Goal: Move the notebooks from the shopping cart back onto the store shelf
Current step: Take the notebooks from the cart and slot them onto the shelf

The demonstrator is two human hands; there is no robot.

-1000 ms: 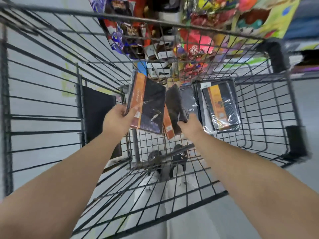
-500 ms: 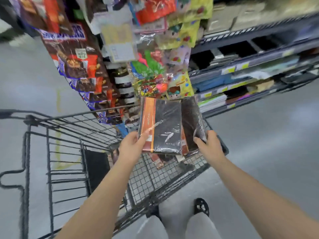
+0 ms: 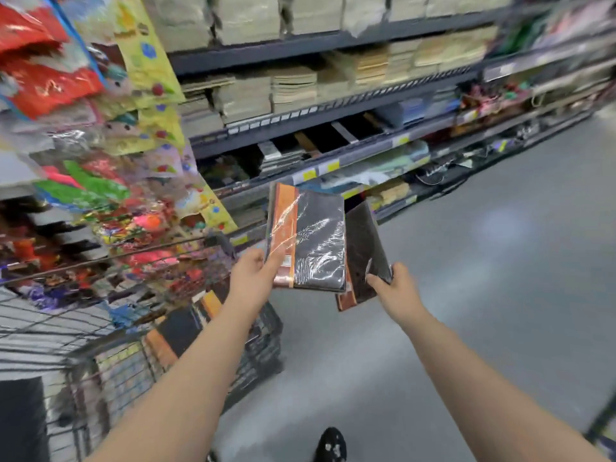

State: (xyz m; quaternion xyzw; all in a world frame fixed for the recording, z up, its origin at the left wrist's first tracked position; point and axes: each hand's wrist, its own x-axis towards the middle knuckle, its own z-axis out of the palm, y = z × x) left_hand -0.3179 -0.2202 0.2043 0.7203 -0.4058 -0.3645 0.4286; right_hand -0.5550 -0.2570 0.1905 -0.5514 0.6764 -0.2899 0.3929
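While both hands are raised over the aisle, we record two film-wrapped notebooks held clear of the shopping cart (image 3: 100,363) and short of the store shelf (image 3: 333,110). The left hand (image 3: 253,278) pinches the orange-banded notebook (image 3: 310,238) at its lower left corner, thumb on the cover. The right hand (image 3: 396,288) grips the dark notebook (image 3: 365,248) at its lower right edge. This one is tilted, and its left part is hidden behind the first. We cannot tell whether the two covers touch. The hands themselves are apart.

The notebooks' top edges lie just below the shelf's front edge, where the yellow price tags (image 3: 308,175) run. One tier up, dark gaps (image 3: 326,136) show between items. Grey floor (image 3: 483,261) lies open to the right of the cart and along the foot of the shelf.

Further notebooks (image 3: 180,328) lie in the cart near its right-hand corner, below the left forearm. Blur prevents a count. Hanging packets (image 3: 100,161) screen the shelving at the left. Paper stacks (image 3: 293,85) on the upper tiers are smeared, their labels unreadable. One shoe (image 3: 330,445) is cut off by the frame's lower edge.
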